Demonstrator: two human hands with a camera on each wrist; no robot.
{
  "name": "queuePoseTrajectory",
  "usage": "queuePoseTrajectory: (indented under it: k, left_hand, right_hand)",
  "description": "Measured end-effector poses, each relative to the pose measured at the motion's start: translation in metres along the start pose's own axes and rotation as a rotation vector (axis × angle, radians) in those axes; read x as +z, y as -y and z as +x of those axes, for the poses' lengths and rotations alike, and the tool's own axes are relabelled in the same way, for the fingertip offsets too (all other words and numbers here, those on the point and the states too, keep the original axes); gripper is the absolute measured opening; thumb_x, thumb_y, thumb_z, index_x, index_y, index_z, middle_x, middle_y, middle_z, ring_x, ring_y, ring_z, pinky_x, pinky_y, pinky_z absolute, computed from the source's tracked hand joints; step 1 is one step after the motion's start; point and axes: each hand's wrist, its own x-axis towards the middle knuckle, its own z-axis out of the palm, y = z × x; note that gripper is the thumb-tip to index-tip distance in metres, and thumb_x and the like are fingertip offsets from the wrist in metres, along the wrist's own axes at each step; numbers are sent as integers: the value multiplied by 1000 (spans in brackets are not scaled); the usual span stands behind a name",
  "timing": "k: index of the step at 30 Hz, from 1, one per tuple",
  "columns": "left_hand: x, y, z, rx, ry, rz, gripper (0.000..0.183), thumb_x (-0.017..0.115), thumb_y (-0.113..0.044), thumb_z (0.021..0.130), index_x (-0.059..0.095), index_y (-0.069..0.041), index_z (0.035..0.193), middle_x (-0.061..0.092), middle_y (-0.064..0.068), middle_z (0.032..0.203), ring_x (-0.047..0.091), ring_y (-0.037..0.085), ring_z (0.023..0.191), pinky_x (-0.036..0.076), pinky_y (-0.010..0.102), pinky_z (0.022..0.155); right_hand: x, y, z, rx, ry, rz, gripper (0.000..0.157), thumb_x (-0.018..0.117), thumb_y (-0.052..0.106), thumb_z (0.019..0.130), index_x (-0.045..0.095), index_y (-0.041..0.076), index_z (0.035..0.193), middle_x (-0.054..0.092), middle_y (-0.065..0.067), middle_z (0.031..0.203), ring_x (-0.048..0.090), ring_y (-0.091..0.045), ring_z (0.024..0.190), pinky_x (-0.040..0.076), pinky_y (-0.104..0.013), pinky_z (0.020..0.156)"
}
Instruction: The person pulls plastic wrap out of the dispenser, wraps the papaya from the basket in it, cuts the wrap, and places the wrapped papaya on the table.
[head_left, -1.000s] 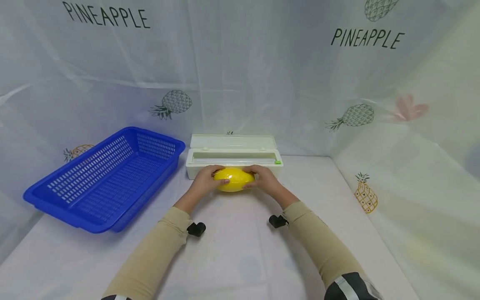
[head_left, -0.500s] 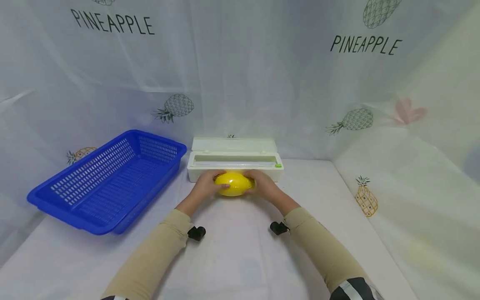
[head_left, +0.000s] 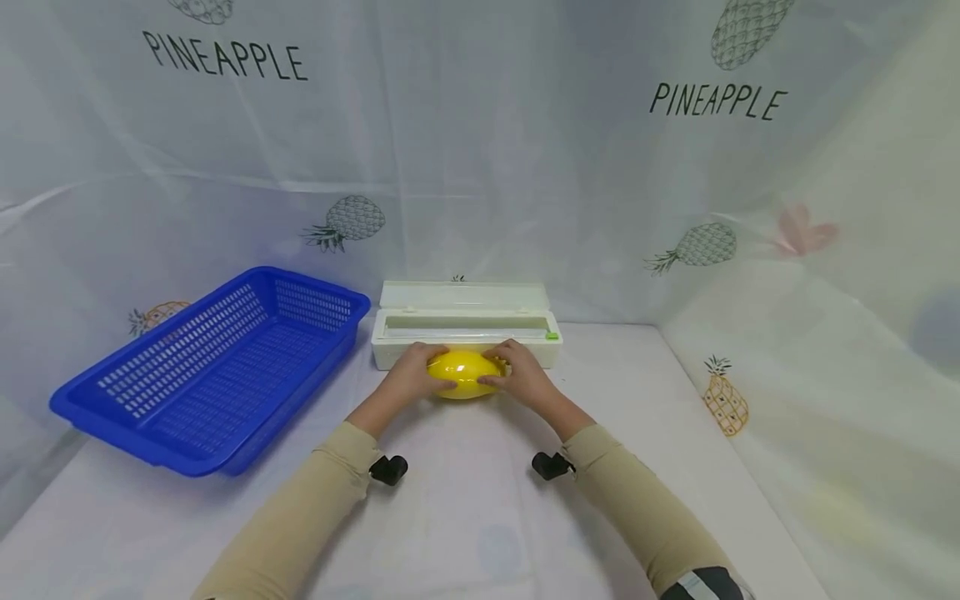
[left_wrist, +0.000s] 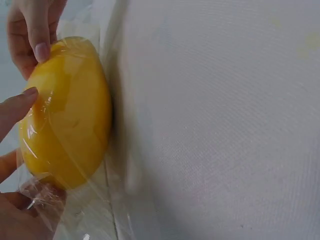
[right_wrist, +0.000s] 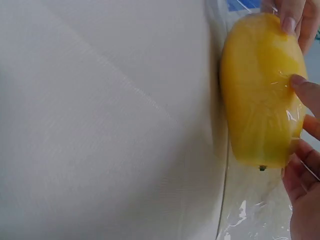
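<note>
left hand (head_left: 407, 374): fingers gripping left end of yellow fruit (head_left: 465, 374) | right hand (head_left: 527, 379): fingers gripping its right end | fruit: covered by clear film (right_wrist: 252, 215), just on near side of white box (head_left: 536, 354), lid (head_left: 465, 295) raised | blue basket (head_left: 300, 392): left of box, on tabletop (head_left: 465, 517)

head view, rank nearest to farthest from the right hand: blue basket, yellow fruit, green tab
1. Yellow fruit: in the right hand
2. Green tab: behind, right end of the white box
3. Blue basket: far left
</note>
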Motion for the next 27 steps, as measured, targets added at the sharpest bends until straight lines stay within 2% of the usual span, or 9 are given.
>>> queuePoseTrajectory:
  k: [3, 5, 11, 16, 20, 24, 27]
  left_hand:
    - [-1, -2, 0, -3, -1, 25, 67, 83, -29, 79, 56, -5, 135, 52, 17, 135, 45, 34, 126, 32, 49, 110]
    - [-2, -3, -1, 0, 4, 39, 67, 83, -30, 79, 57, -4, 134, 53, 17, 134, 46, 35, 125, 33, 49, 109]
    - [-3, -8, -2, 9, 13, 39, 67, 84, -32, 77, 58, -5, 133, 56, 15, 131, 49, 33, 121, 37, 47, 106]
    - [-8, -13, 0, -13, 36, 32, 68, 83, -35, 78, 58, -7, 134, 56, 15, 132, 51, 32, 120, 40, 47, 104]
    - [-14, -25, 8, 3, 30, 26, 64, 80, -37, 81, 58, -10, 134, 56, 13, 132, 53, 32, 118, 44, 47, 100]
    - [-16, -50, 24, 74, 34, 48, 59, 78, -37, 83, 59, -13, 133, 59, 9, 129, 55, 28, 115, 46, 44, 98]
    - [-13, -72, 39, 129, 73, 66, 53, 76, -33, 86, 60, -13, 132, 61, 9, 126, 56, 27, 113, 45, 43, 99]
  right_hand:
    - [-5, 0, -1, -18, 6, 11, 48, 80, 31, 82, 66, 9, 122, 58, -5, 115, 53, -24, 106, 47, -40, 94]
    - [-10, -3, -3, -15, -19, 25, 47, 79, 30, 83, 66, 8, 122, 58, -5, 116, 53, -26, 108, 47, -42, 94]
    - [-37, -24, -7, 41, -212, 152, 45, 78, 21, 84, 64, 7, 124, 56, -9, 119, 52, -28, 109, 44, -44, 97]
    - [-56, -48, -9, 110, -287, 245, 53, 78, 17, 84, 58, 3, 131, 47, -15, 129, 45, -33, 114, 38, -48, 100]
    - [-58, -67, -6, 202, -270, 300, 59, 79, 17, 84, 54, 2, 135, 38, -17, 139, 40, -37, 123, 35, -50, 104]
    - [-52, -83, 3, 307, -188, 388, 67, 78, 24, 85, 47, 10, 143, 29, -17, 152, 32, -39, 135, 34, -51, 108]
    - [-47, -91, 7, 389, -159, 455, 71, 78, 28, 85, 45, 18, 147, 24, -12, 157, 28, -40, 139, 34, -53, 108]
